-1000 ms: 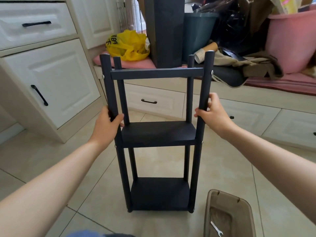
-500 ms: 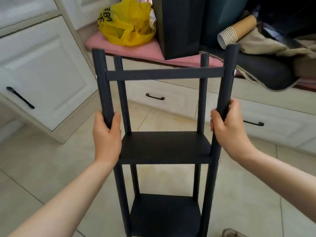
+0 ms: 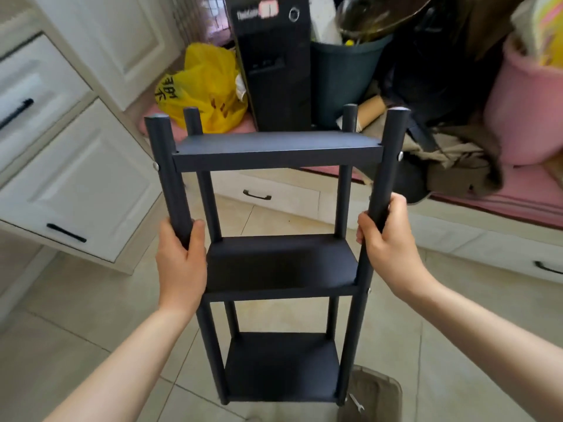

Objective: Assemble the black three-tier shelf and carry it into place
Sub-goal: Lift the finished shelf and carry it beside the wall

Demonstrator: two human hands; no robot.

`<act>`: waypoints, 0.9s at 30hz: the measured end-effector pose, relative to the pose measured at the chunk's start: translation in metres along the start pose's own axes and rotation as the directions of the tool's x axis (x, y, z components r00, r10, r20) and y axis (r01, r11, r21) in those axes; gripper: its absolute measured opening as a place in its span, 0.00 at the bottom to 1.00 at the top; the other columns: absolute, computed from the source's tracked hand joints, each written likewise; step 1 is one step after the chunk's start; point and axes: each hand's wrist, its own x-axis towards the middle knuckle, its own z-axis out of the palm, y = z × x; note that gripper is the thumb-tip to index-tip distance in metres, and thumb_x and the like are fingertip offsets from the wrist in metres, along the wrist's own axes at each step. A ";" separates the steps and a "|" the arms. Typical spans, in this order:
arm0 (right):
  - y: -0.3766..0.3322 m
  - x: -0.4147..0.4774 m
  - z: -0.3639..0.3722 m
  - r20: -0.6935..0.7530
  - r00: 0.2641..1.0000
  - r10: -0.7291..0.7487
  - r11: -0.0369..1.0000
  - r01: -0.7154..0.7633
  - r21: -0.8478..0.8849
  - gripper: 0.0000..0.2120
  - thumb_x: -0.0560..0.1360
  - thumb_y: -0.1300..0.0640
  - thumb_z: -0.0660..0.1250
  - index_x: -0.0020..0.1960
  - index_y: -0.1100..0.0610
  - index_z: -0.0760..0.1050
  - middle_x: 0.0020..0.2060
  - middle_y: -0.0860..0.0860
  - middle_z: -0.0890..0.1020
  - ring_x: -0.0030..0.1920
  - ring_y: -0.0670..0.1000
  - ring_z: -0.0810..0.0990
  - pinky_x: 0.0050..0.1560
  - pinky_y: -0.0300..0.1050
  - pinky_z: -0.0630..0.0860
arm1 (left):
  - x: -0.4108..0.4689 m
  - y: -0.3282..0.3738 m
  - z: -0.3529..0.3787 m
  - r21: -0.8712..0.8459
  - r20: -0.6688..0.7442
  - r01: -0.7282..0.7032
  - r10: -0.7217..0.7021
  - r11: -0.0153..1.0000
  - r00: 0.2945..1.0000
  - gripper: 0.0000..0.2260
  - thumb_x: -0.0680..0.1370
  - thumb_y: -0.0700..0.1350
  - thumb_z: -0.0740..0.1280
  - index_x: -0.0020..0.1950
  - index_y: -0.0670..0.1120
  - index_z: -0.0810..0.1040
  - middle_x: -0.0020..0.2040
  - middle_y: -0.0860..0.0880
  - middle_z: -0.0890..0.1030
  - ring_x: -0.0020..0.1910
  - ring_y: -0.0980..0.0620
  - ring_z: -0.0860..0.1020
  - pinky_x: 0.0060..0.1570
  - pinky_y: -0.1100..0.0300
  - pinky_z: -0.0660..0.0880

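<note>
The black three-tier shelf (image 3: 280,263) is upright in front of me, all three boards fixed between four round posts. My left hand (image 3: 180,263) grips the near left post just above the middle board. My right hand (image 3: 385,248) grips the near right post at about the same height. The shelf's feet hang over the tiled floor, and I cannot tell whether they touch it. Silver screw heads show on the near posts at the top board.
A brown tray (image 3: 384,397) with a small wrench (image 3: 355,402) lies on the floor by the shelf's right foot. White cabinets (image 3: 76,184) stand at left. Behind, a pink-cushioned bench (image 3: 518,196) carries a yellow bag (image 3: 204,86), a black box (image 3: 271,62), a dark bin (image 3: 344,77) and a pink tub (image 3: 530,111).
The shelf has come nearer and higher in my view, and its top board's surface now shows. Both hands keep their grip on the near posts. The tray is back in view.
</note>
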 end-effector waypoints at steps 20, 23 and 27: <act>-0.262 -0.164 -0.170 -0.330 0.930 0.165 0.986 -0.164 0.032 0.13 0.78 0.68 0.66 0.51 0.51 0.68 0.44 0.53 0.78 0.50 0.56 0.79 0.57 0.57 0.78 | -0.063 0.273 -0.090 -0.159 0.407 0.040 0.029 0.986 0.913 0.10 0.83 0.40 0.65 0.49 0.56 0.71 0.40 0.53 0.77 0.41 0.50 0.77 0.45 0.53 0.75; -0.269 -0.193 -0.180 -0.401 0.899 0.175 0.984 -0.175 0.038 0.11 0.78 0.67 0.67 0.53 0.55 0.69 0.45 0.53 0.79 0.50 0.53 0.80 0.56 0.54 0.79 | -0.068 0.284 -0.093 -0.168 0.494 0.065 0.027 0.984 0.869 0.14 0.81 0.38 0.67 0.47 0.59 0.72 0.42 0.52 0.78 0.43 0.48 0.78 0.47 0.52 0.75; -0.272 -0.224 -0.199 -0.514 0.842 0.165 0.985 -0.168 0.041 0.13 0.77 0.67 0.68 0.51 0.52 0.70 0.45 0.52 0.80 0.49 0.52 0.80 0.52 0.43 0.79 | -0.080 0.308 -0.084 -0.210 0.587 0.066 0.072 0.976 0.806 0.17 0.80 0.36 0.68 0.44 0.60 0.73 0.42 0.49 0.77 0.46 0.39 0.77 0.47 0.53 0.74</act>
